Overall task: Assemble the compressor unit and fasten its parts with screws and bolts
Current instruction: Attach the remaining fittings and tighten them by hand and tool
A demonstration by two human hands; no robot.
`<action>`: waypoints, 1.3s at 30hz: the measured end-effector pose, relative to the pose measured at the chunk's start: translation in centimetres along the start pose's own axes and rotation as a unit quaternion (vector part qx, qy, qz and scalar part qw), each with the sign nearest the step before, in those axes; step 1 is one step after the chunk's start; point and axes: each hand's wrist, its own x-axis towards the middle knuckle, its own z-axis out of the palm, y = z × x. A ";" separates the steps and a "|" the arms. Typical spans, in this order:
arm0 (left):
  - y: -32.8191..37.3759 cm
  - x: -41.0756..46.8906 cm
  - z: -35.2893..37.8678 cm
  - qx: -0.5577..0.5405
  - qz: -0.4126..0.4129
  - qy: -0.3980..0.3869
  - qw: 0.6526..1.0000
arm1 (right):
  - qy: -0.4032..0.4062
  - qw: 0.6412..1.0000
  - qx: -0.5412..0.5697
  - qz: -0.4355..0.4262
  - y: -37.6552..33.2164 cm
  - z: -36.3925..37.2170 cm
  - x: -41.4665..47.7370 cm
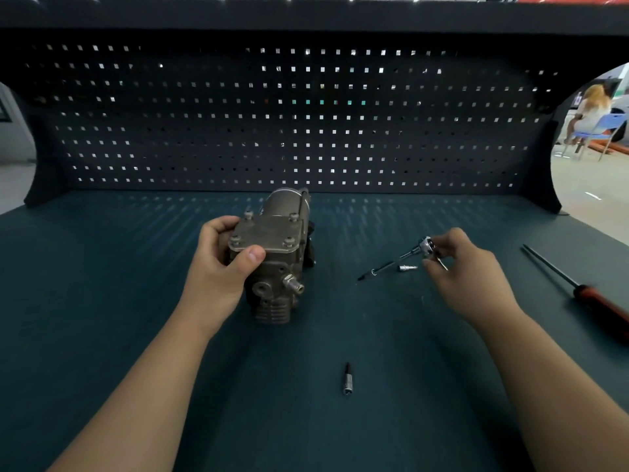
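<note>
My left hand grips the compressor from its left side, thumb curled over the near edge of the top plate and fingers wrapped round the far corner. The compressor stands on the green bench mat, about mid-bench and a little left of centre, in front of the pegboard.

It is a dull grey metal casting. It has cooling ribs low on the end facing me, a short threaded fitting sticking out to the right, and a round motor body behind. The flat plate sits square on top with a bolt at each of its four corners. So the stacking of parts looks done to me. The bolts seem to stand a little proud, and I cannot tell whether they are tight; I judge that tightening is what remains.

Nearer me lies a loose bit, well apart from everything else. Further right the ratchet rests on the mat with its handle pointing back toward the compressor, and a small socket lies just beside it. My right hand has its fingertips pinched on the ratchet's head. Whether a socket is fitted there is hidden by my fingers. At the far right lies a screwdriver with a red handle, untouched.
</note>
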 end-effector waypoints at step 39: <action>2.1 -0.8 0.4 0.008 0.011 -0.023 1.000 | -0.476 0.877 -0.059 -0.016 -7.5 2.1 -3.9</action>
